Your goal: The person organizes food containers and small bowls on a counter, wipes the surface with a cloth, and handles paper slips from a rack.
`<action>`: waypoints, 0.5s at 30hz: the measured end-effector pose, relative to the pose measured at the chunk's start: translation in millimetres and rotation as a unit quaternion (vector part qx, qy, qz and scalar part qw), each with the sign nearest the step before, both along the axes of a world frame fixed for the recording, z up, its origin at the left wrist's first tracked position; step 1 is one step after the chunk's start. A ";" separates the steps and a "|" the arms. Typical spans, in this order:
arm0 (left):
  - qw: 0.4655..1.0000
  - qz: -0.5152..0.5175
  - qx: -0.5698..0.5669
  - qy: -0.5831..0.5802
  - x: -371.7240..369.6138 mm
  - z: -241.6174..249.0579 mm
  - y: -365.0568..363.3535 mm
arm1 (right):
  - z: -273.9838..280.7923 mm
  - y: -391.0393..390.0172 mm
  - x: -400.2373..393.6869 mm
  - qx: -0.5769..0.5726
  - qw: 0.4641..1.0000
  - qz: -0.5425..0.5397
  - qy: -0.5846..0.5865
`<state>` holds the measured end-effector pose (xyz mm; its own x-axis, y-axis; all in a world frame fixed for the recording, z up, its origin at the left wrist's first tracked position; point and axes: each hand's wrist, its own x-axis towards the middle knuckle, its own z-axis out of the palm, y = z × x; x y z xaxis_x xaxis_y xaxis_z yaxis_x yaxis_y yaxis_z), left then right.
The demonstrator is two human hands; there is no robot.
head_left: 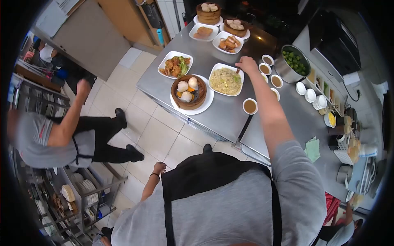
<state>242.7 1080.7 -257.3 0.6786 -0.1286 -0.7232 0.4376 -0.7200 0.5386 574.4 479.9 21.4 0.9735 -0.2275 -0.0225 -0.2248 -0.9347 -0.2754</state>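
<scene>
My right hand (247,64) is over the upper right corner of a white square plate of fried rice (225,81). Its fingers are pinched together, and a small dark brownish thing by the fingertips is too small to name. Low at my side hangs my left hand (159,168), loosely curled with nothing visible in it and a dark band on the wrist. Left of the rice, a bamboo steamer (188,92) of dumplings rests on a round white plate (202,107). Above that steamer is a plate of fried pieces with greens (176,64).
Small sauce bowls (250,106) stand right of the rice. Farther back are a plate of fried pieces (229,43), more steamers (208,14) and a metal pot of greens (293,60). White cups (310,95) line the counter's right. A co-worker (61,133) walks at left beside dish shelves (88,192).
</scene>
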 end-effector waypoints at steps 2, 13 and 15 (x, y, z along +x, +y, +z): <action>0.999 0.004 0.018 0.026 -2.0 -4.3 6.6 | 6.1 2.8 -13.8 -0.008 0.999 -0.002 -0.046; 0.978 0.002 -0.031 0.206 142.1 -67.1 -44.0 | -23.8 -17.4 -186.5 0.292 0.937 -0.073 -0.179; 0.904 -0.401 -0.087 0.120 155.6 -54.2 -80.2 | -11.8 -28.0 -220.9 0.269 0.930 -0.123 -0.219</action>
